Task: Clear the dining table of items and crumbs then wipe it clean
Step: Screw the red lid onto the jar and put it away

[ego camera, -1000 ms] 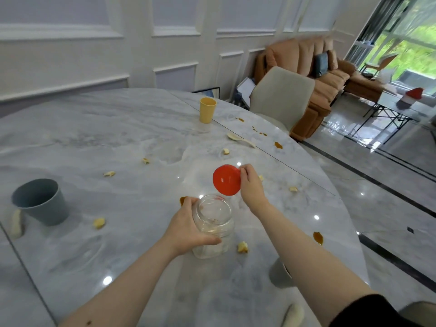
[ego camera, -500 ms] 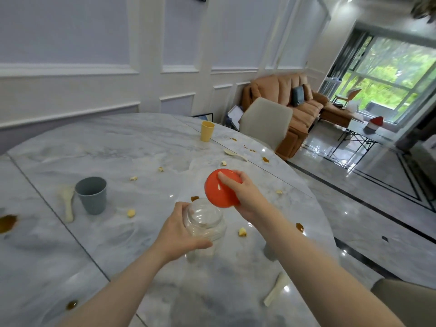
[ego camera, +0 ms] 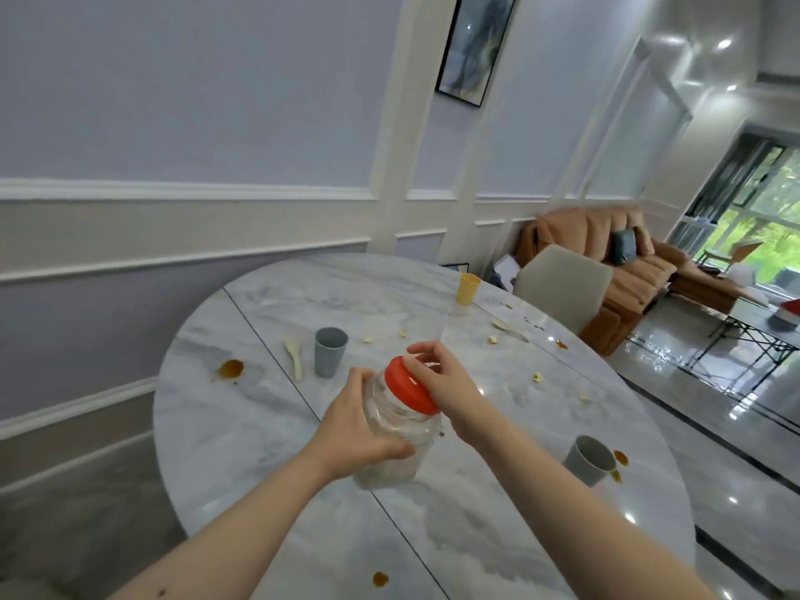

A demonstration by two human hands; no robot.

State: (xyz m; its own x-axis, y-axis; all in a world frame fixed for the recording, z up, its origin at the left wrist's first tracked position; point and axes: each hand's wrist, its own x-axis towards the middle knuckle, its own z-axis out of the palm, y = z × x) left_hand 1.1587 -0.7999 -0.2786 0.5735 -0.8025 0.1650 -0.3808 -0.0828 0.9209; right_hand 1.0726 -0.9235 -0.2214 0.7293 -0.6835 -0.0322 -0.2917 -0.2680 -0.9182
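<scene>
The left hand (ego camera: 350, 430) gripped the clear plastic jar (ego camera: 396, 430), tilted above the marble dining table (ego camera: 498, 513). The right hand (ego camera: 446, 389) curled its fingers round the red lid (ego camera: 409, 385) sitting on the jar's mouth. Two grey cups (ego camera: 330, 351) (ego camera: 589, 460), a yellow cup (ego camera: 468, 288), two pale spoons (ego camera: 295, 361) (ego camera: 511, 327), crumbs (ego camera: 537, 377) and brown spills (ego camera: 230, 368) lay on the tabletop

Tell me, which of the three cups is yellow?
The yellow cup at the table's far edge, near the chair; the other two cups are grey.
</scene>
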